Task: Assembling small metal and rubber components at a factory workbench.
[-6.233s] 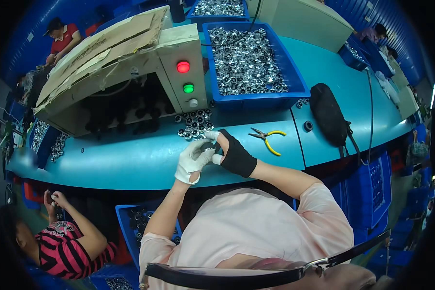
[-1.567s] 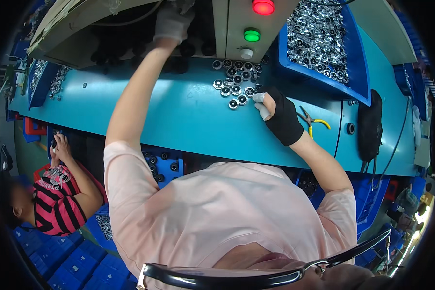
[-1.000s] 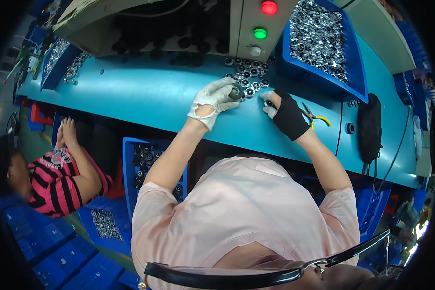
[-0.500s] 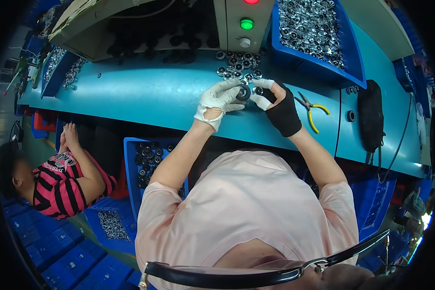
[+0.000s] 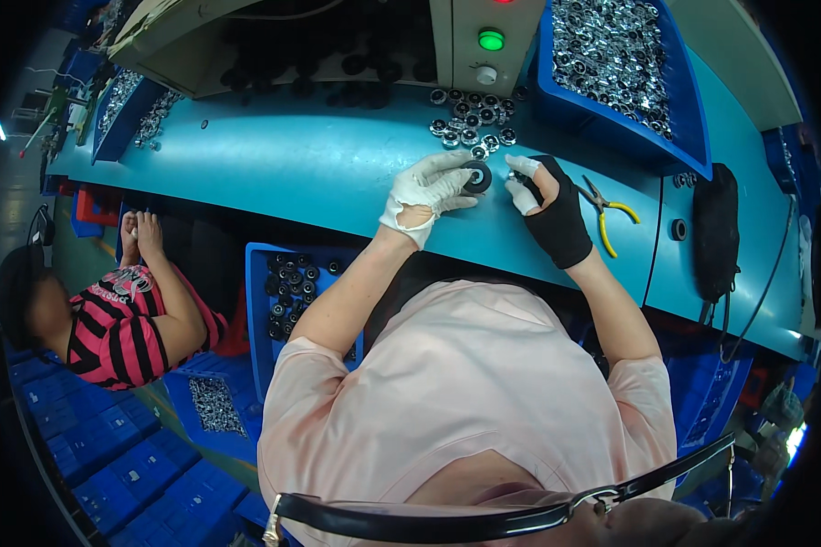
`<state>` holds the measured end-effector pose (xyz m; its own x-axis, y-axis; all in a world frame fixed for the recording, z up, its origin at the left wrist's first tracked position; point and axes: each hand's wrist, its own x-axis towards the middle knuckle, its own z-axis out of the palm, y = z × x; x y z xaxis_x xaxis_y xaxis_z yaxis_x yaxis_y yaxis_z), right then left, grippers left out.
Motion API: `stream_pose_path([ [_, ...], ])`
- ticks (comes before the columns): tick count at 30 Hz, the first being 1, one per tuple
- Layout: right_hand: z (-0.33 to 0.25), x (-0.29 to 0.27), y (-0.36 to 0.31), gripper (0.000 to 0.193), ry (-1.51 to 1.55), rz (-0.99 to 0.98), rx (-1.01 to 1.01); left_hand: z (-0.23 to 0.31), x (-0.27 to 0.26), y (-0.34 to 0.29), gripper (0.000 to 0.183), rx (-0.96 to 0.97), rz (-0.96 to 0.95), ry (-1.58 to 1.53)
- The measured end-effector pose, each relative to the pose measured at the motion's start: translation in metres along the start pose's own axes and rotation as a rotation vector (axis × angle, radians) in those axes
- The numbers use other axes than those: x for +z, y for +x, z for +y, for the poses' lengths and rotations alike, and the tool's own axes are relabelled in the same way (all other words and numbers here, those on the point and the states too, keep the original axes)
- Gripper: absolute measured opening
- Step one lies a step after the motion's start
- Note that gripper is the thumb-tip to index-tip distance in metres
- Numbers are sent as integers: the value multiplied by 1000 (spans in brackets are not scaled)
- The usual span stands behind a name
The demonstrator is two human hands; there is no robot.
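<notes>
My left hand (image 5: 426,190), in a white glove, is closed around a black ring-shaped wheel (image 5: 477,177) with a pale, shiny centre. It holds the wheel just above the blue-green table, by its fingertips. My right hand (image 5: 554,208) wears a black fingerless glove with white covers on the thumb and a finger. Thumb and finger pinch a small shiny metal part (image 5: 517,174), mostly hidden by them. The hands are apart, with a narrow gap between wheel and part. Just beyond them lies a loose group of chrome-and-black round parts (image 5: 470,118).
Pliers with yellow handles (image 5: 608,217) lie right of my right hand. A blue bin (image 5: 616,150) of shiny parts stands at the back right. Farther right are a black ring (image 5: 679,230) and a black pouch (image 5: 716,232). A co-worker (image 5: 141,319) sits at the left.
The whole view has shifted, so the table and bins appear farther right. My right hand has drawn slightly away from the wheel in my left hand. Both hands keep their hold.
</notes>
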<state>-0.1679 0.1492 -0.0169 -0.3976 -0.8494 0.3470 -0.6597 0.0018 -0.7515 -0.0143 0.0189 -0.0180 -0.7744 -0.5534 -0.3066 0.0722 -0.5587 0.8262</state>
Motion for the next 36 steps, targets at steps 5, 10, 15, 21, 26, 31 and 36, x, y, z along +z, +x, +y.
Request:
stream_pose_path([
  [5,6,-7,-4,23,204,-77,273,1,1,1,40,26,6,1],
  [10,-3,-18,8,31,1121,-160,838,-1,-6,3,40,9,8,-107],
  [15,-2,-15,9,41,1404,-157,847,1,-8,6,39,-28,37,-107],
  [21,0,-13,7,44,1187,-198,652,5,-6,4,38,-10,37,-129],
  [26,-1,-8,5,43,902,-174,576,1,0,3,41,106,-3,-17],
  [31,2,-3,5,38,827,-145,526,2,0,0,42,95,7,-17],
  [36,0,1,3,36,938,-111,596,3,0,-1,43,104,35,0],
])
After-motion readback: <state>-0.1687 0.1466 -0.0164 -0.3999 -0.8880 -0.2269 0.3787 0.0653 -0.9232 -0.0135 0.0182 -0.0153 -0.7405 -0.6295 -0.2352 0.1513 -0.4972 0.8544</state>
